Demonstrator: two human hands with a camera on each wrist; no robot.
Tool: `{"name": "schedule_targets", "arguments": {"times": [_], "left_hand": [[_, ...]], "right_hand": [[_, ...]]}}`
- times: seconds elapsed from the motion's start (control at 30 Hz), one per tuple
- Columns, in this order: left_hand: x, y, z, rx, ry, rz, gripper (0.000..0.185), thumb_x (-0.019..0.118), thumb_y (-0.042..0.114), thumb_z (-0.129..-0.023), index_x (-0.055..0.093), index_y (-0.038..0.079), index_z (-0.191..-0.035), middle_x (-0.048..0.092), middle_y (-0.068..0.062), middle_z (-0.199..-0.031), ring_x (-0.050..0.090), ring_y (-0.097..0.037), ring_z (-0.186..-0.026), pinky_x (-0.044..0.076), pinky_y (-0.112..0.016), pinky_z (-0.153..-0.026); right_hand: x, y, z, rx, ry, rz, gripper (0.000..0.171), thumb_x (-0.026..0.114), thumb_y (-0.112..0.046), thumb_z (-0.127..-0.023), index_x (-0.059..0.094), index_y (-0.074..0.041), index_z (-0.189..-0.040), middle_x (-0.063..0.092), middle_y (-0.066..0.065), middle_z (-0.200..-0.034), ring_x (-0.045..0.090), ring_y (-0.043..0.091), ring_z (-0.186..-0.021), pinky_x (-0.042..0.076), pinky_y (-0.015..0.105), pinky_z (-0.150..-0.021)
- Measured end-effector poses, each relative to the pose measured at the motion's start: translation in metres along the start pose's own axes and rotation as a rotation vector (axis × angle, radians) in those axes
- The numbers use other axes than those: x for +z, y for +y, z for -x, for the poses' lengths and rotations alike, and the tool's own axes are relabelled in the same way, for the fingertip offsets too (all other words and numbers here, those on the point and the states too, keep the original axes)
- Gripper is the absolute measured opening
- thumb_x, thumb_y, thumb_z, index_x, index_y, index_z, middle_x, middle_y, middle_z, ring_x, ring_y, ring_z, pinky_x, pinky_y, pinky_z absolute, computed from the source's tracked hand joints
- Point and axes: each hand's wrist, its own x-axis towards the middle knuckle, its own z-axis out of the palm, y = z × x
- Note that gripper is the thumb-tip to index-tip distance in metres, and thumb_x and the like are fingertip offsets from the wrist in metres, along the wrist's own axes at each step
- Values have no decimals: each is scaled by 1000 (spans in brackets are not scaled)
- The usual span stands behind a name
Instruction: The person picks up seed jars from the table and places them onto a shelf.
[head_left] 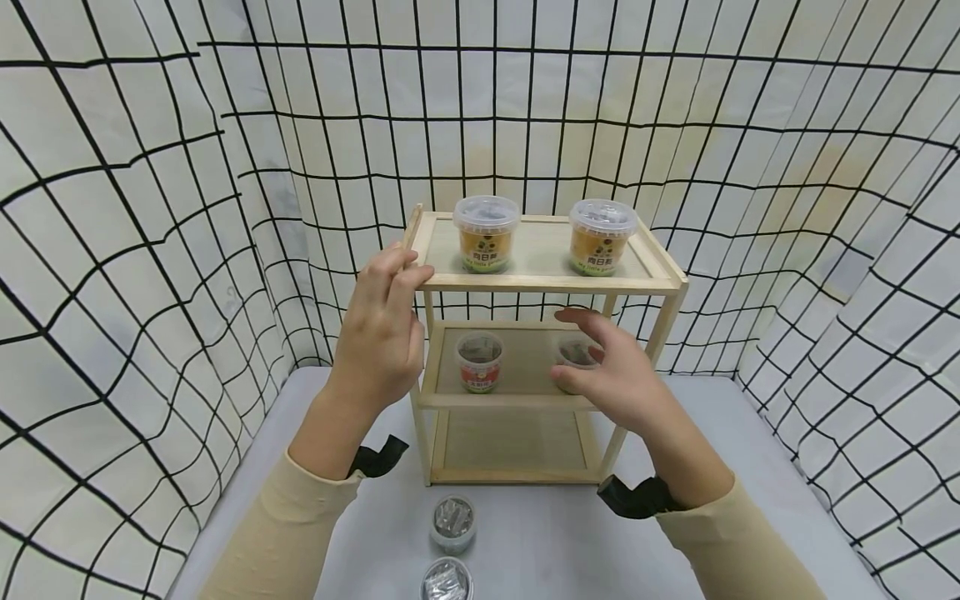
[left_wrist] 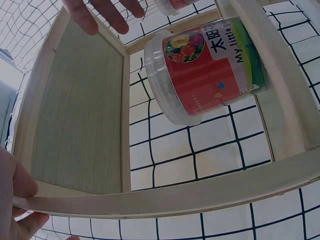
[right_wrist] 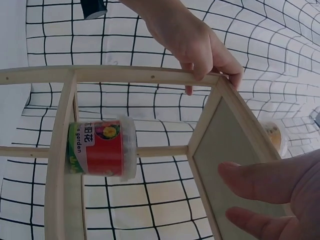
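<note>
The wooden shelf (head_left: 551,283) stands at 12 o'clock from you on the grey table (head_left: 750,467). Your left hand (head_left: 382,329) grips its top front-left corner, fingers curled over the rail. Your right hand (head_left: 611,371) hovers at the middle tier with fingers relaxed, holding nothing. A red tub (head_left: 478,361) sits at its 9 o'clock; 2 orange tubs (head_left: 486,232) stand on top.

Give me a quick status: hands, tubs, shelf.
Left hand grips shelf top corner. Right hand open, reaching at middle-tier tub. Nothing blocking.
</note>
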Motion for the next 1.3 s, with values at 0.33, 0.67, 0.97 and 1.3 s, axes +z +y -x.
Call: {"name": "schedule_targets", "arguments": {"times": [0.33,0.67,0.97,1.3], "left_hand": [[-2,0,-1,-2,-21,-15,50,38,-5,-89,56,-3,-136,51,-27,-144,46,-44,-149,39,-49,-128],[-1,0,0,3,-22,-19,51,38,-5,-88,55,-4,-136,51,-28,-143,46,-45,-148,39,-50,-128],[0,1,-1,2,-5,1,51,37,-4,-88,56,-3,-135,52,-28,-143,47,-44,-149,39,-48,-128],[-1,1,-1,3,-2,-1,50,36,-5,-89,56,-3,-135,52,-27,-143,47,-45,-149,39,-47,-128]], "right_hand": [[-10,12,1,63,46,47,71,84,-23,-91,54,-19,-154,48,7,-168,37,33,-161,30,60,-131],[-11,28,-6,120,10,66,74,80,-25,-93,48,-19,-159,44,11,-170,43,36,-156,39,64,-125],[-5,35,-12,185,-23,58,76,76,-29,-95,42,-21,-163,40,19,-171,40,43,-158,42,68,-120],[-1,38,-14,190,-2,69,70,74,-22,-95,46,-21,-160,45,17,-167,43,45,-153,46,65,-117]]}}
